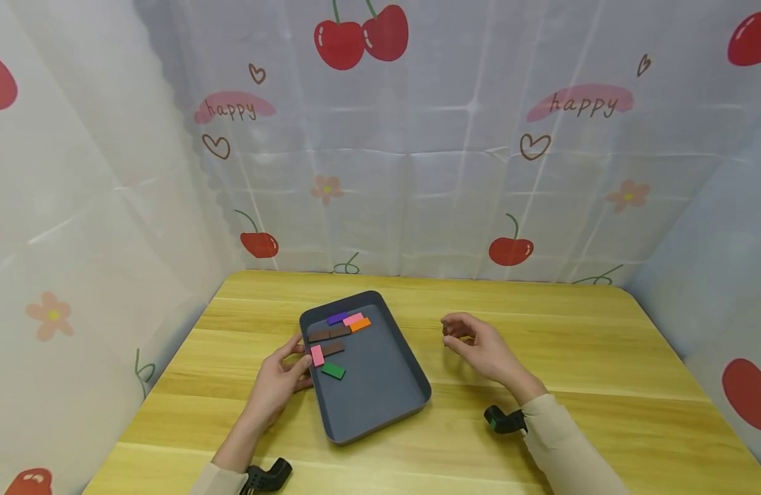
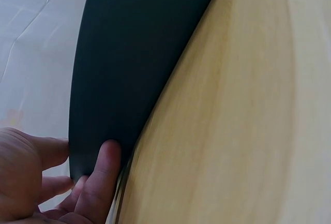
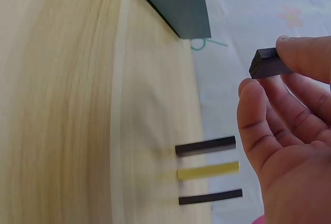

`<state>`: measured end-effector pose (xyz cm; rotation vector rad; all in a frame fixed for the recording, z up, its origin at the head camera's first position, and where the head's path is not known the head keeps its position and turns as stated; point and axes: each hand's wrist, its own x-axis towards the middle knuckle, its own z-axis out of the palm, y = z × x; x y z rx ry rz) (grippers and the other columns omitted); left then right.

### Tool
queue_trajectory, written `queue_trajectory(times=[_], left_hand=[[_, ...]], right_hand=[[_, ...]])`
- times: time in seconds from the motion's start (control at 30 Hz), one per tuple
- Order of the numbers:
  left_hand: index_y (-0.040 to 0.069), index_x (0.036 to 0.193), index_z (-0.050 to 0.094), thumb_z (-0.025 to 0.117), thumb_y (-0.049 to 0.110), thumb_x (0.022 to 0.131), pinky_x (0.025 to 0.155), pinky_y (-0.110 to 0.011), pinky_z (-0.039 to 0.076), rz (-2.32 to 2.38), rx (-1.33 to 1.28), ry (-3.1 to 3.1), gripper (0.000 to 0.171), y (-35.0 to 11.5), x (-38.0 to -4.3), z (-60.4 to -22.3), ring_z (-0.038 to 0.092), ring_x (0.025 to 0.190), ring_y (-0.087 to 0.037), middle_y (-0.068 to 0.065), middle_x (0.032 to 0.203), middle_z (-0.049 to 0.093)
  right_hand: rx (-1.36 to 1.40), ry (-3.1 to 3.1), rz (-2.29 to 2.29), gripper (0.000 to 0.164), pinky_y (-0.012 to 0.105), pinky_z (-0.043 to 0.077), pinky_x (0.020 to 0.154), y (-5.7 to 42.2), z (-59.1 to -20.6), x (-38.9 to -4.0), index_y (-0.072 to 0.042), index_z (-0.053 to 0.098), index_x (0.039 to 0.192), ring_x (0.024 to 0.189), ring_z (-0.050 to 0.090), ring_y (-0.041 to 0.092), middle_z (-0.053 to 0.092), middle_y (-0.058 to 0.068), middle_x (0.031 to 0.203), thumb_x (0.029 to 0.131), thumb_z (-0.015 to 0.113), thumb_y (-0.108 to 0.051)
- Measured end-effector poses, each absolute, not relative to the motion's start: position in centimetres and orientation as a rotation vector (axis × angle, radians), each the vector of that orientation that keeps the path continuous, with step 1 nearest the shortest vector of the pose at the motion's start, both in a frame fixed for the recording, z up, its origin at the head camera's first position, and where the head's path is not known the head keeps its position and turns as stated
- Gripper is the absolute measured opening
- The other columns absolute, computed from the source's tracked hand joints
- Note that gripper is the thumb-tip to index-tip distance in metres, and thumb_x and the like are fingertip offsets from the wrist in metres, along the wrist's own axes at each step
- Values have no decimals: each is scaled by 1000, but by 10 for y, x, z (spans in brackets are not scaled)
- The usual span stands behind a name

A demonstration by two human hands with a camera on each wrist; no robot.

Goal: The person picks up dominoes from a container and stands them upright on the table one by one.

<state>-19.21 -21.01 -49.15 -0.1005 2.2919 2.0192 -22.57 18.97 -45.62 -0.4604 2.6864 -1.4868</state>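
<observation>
On the table sits a dark grey tray (image 1: 374, 399), set at a slant. Along its left part lie flat blocks: a purple block (image 1: 337, 318), an orange block (image 1: 360, 324), a green block (image 1: 333, 370), two pink and several brown ones. My left hand (image 1: 273, 385) grips the tray's left side, thumb at the rim and other fingers lower against the wall. To the right of the tray, my right hand (image 1: 482, 350) pinches a dark brown block (image 3: 269, 63) between thumb and fingers.
In the right wrist view, a yellow block (image 3: 208, 170) stands between two dark blocks, one of them a dark block (image 3: 205, 146); the head view does not show them. A cherry-printed curtain (image 1: 405, 206) hangs along the table's back edge and both sides.
</observation>
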Motion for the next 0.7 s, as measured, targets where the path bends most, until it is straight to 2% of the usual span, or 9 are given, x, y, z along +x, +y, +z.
queue_trajectory(times=[0.33,0.57,0.7], left_hand=[[10,162,33,58,10,106,83,-35,66,2025,-95,2293,62,-210,-192,-492,65,121,-36,-20,142,43],[10,162,32,58,10,106,83,-34,66,2030,-75,2290,62,-211,-193,-492,65,121,-36,-20,142,43],[9,162,32,58,10,106,82,-34,66,2033,-72,2287,62,-211,-192,-493,65,120,-36,-21,141,43]], right_hand=[[-413,2736,-1465,36,40,55,92,204,-456,-224,-8,62,134,107,66,21,70,3,113,101,69,-19],[-376,2761,-1471,36,31,58,86,216,-457,-222,-8,62,135,107,66,24,70,8,117,101,68,-17],[-357,2774,-1469,36,35,58,89,223,-458,-222,-7,62,135,110,66,27,70,11,120,101,68,-17]])
